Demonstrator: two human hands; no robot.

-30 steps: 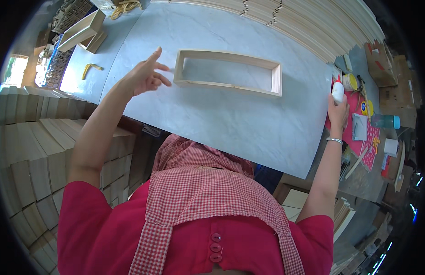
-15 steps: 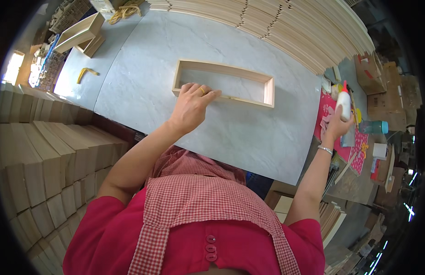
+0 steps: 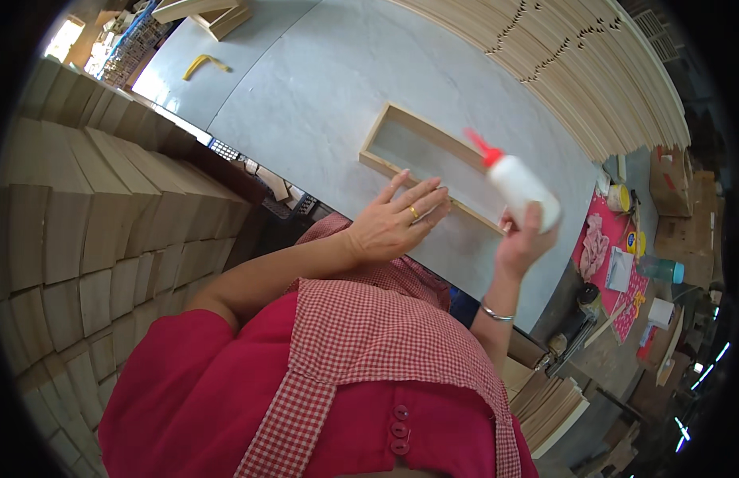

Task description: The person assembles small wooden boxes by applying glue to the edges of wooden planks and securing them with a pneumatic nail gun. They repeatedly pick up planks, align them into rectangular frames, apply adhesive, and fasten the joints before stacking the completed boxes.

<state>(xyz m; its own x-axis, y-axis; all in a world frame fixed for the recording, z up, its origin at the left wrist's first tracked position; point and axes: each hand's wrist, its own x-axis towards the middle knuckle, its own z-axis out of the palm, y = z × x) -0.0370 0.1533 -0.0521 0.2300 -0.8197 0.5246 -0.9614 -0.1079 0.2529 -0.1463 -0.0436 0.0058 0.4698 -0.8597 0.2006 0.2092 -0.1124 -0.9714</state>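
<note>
Right hand [image 3: 525,245] is wrapped round a white squeeze bottle [image 3: 522,187], lower part gripped; bottle is tilted, red nozzle [image 3: 485,150] pointing up and to the left in view, in line with the far wall of the wooden frame [image 3: 379,164]. Can't read the nozzle's height over the wood. Left hand [image 3: 396,221] is open, palm down, fingers long and slightly spread, nothing gripped; fingertips sit at the frame's near wall, contact can't be confirmed. Gold ring [image 3: 415,213] on one finger, silver bracelet [image 3: 497,314] on the right wrist. Frame is a long narrow rectangle lying on the grey worktop [image 3: 306,111], set at a slant, its right end mostly hidden behind bottle and hand; grey surface shows inside it. Elsewhere on that top: yellow angled piece [image 3: 204,65] at upper left, more wooden frames [image 3: 218,19] beyond it, stacked pale wood strips [image 3: 593,76] along the far right. Off to the left, piled wood blocks [image 3: 118,199]. On the right, pink cloth [image 3: 594,245] and teal bottle [image 3: 660,269], well apart from both hands.
</note>
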